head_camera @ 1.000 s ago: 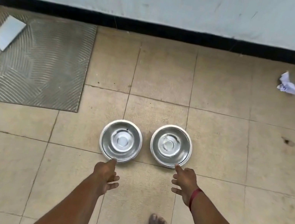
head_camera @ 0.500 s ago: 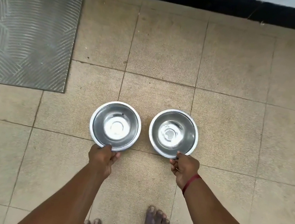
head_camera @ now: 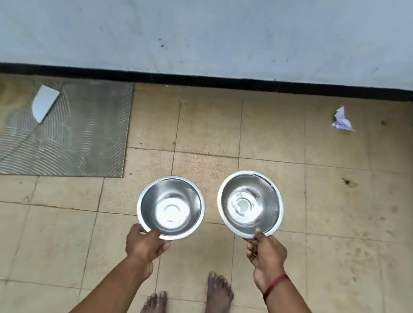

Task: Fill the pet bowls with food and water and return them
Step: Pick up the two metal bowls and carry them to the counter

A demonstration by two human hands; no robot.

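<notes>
Left grip: fingers of my left grip (head_camera: 145, 243) are curled round the near rim of the left bowl (head_camera: 170, 207), pinching it.
Right grip: my right grip (head_camera: 266, 255) pinches the near rim of the right bowl (head_camera: 250, 204), thumb on the rim's upper side; a red thread (head_camera: 275, 286) circles that wrist.
Bowls: both are steel, mouths up, with nothing in them. They sit at lower centre of the frame, side by side with a gap between, seemingly held above the floor (head_camera: 346, 261). The right one is tipped a little; the left looks closer to level.
Why this hold: I judge a rim pinch suits one bowl per hand and keeps fingers out of the hollows. It works while they weigh little; full of water, a one-edge hold would let them tip and spill.
Stage: bowls in hand, filling not yet done.
Edges: wall (head_camera: 222, 22) and black skirting (head_camera: 212, 82) close the top of the frame, and the skirting turns a corner at the right edge.
Obstacles: a grey mat (head_camera: 75, 134) lies at middle left with a pale scrap (head_camera: 43, 103) on it. Crumpled paper (head_camera: 342, 120) lies at upper right, near the skirting. My bare feet (head_camera: 219, 292) are at bottom centre, below the bowls.
Open room: bare tile shows at lower left and lower right. With the wall ahead, I'd expect to turn away from it, keeping the bowls apart so the rims don't knock.
</notes>
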